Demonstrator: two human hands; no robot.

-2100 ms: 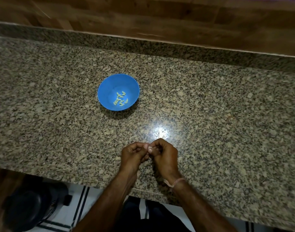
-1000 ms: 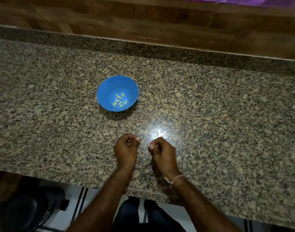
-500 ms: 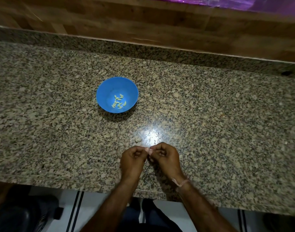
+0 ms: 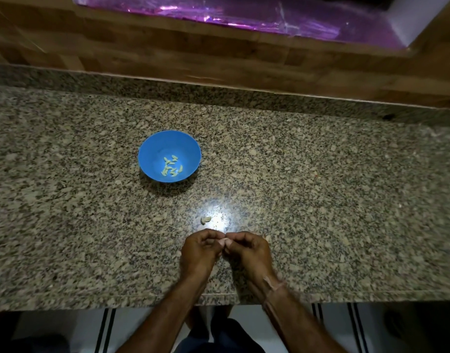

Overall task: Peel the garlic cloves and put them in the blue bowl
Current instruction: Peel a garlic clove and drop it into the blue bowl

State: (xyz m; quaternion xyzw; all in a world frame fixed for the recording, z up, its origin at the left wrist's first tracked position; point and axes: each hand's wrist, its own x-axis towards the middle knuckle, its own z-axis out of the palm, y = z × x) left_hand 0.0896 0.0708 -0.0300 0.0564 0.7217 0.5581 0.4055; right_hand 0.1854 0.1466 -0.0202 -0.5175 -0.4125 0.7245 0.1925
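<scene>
Bowl left of centre on the countertop, hands together at the near edge.

On the countertop [image 4: 346, 200] the bowl [image 4: 152, 149] stands left of centre, with peeled cloves [image 4: 171, 165] lying in its bottom. Near of the bowl and to its right, a small garlic piece [image 4: 205, 219] lies on the surface, just beyond the hands. The left hand [image 4: 199, 250] and right hand [image 4: 247, 250] meet side by side over the near edge, pinching a garlic clove [image 4: 222, 242] between them. A raised ledge [image 4: 219, 93] runs along the far side, with the wall panel [image 4: 168, 47] behind it.
</scene>
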